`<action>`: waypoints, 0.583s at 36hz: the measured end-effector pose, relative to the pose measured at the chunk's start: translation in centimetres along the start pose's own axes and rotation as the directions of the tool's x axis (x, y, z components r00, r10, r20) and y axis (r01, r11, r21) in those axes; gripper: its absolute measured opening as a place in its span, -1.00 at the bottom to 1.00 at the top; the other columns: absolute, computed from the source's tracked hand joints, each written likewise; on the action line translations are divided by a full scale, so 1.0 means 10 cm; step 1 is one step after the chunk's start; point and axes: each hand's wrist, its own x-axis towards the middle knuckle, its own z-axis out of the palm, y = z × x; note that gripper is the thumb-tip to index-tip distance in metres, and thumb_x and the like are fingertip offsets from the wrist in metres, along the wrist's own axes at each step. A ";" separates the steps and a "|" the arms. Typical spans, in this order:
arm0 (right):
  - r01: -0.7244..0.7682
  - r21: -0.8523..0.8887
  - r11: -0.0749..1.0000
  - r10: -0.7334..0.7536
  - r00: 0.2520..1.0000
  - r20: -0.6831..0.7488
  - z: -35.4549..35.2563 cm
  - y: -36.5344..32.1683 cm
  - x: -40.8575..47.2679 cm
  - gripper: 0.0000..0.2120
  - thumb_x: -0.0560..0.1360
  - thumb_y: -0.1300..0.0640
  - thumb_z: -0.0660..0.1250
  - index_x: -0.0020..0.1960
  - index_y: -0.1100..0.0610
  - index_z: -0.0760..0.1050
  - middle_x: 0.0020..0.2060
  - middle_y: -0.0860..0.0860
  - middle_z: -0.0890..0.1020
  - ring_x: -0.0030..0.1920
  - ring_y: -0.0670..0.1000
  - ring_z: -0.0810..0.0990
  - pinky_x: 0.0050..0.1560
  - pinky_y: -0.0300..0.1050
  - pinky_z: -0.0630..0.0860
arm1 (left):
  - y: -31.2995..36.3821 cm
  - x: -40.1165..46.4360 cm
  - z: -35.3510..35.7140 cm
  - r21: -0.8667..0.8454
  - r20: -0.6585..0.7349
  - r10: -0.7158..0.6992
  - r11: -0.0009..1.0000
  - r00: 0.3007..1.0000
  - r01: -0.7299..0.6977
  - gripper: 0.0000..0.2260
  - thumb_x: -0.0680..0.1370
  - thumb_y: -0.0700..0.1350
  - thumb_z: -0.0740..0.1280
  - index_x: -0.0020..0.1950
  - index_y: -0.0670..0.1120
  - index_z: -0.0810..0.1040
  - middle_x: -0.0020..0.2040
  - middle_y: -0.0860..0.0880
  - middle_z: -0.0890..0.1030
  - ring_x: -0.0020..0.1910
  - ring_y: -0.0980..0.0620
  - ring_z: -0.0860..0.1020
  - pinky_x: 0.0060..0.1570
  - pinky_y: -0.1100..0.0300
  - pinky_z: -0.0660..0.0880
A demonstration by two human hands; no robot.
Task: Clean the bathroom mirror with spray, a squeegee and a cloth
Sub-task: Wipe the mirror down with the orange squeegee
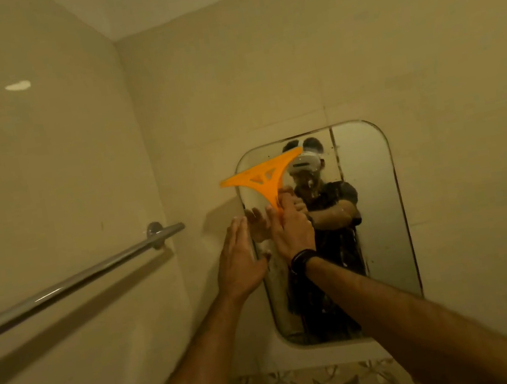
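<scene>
My right hand (pixel 291 232) grips the stem of the light, stiff orange squeegee (pixel 263 178) against the upper left of the slick, breakable mirror (pixel 377 205), my open left hand (pixel 240 263) flat beside it.

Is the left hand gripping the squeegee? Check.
No: the left hand is open flat at the mirror; only the right hand grips the squeegee.

Orange squeegee (pixel 264 175), chrome towel bar (pixel 70 283), beige wall tiles (pixel 41 159), black wristband (pixel 302 258).

Orange squeegee (pixel 264 175) against mirror (pixel 377 205), right-hand (pixel 293 230) grip
</scene>
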 end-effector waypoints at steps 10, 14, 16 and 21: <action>-0.097 -0.069 0.993 0.091 0.992 -0.085 0.18 -0.04 0.35 -0.39 0.49 -0.45 -0.22 0.20 -0.08 0.32 -0.04 0.08 0.58 -0.04 0.13 0.59 -0.05 0.06 0.54 | -0.10 0.33 -0.03 0.067 -0.064 0.049 0.997 0.997 -0.044 -0.31 0.68 0.09 0.20 0.68 -0.09 -0.09 0.68 -0.08 -0.12 0.66 -0.05 -0.14 0.61 0.04 -0.07; -0.151 -0.119 0.981 0.143 0.987 -0.073 0.23 -0.14 0.40 -0.59 0.64 -0.25 -0.08 0.18 -0.06 0.41 0.01 0.08 0.59 0.02 0.13 0.57 0.03 0.05 0.50 | -0.24 0.49 -0.01 0.048 -0.058 0.057 0.997 0.997 -0.054 -0.38 0.71 0.04 0.11 0.68 -0.11 -0.10 0.68 -0.10 -0.13 0.66 -0.06 -0.15 0.61 0.02 -0.10; -0.171 -0.106 0.980 0.163 0.984 -0.074 0.28 -0.12 0.42 -0.59 0.64 -0.25 -0.08 0.13 -0.06 0.45 0.01 0.09 0.59 0.03 0.13 0.57 0.10 0.11 0.53 | -0.30 0.56 0.04 0.045 -0.045 0.045 0.998 0.998 -0.043 -0.41 0.73 0.04 0.05 0.67 -0.11 -0.12 0.68 -0.11 -0.16 0.66 -0.06 -0.17 0.62 -0.01 -0.14; -0.198 -0.097 0.975 0.193 0.980 -0.051 0.29 -0.06 0.47 -0.61 0.68 -0.17 -0.02 0.03 0.01 0.50 -0.03 0.08 0.61 -0.03 0.08 0.58 -0.05 -0.06 0.42 | -0.44 0.62 0.23 0.054 -0.015 0.017 0.998 1.000 -0.016 -0.41 0.71 0.14 -0.15 0.64 -0.07 -0.29 0.64 -0.08 -0.32 0.64 -0.05 -0.29 0.60 -0.05 -0.24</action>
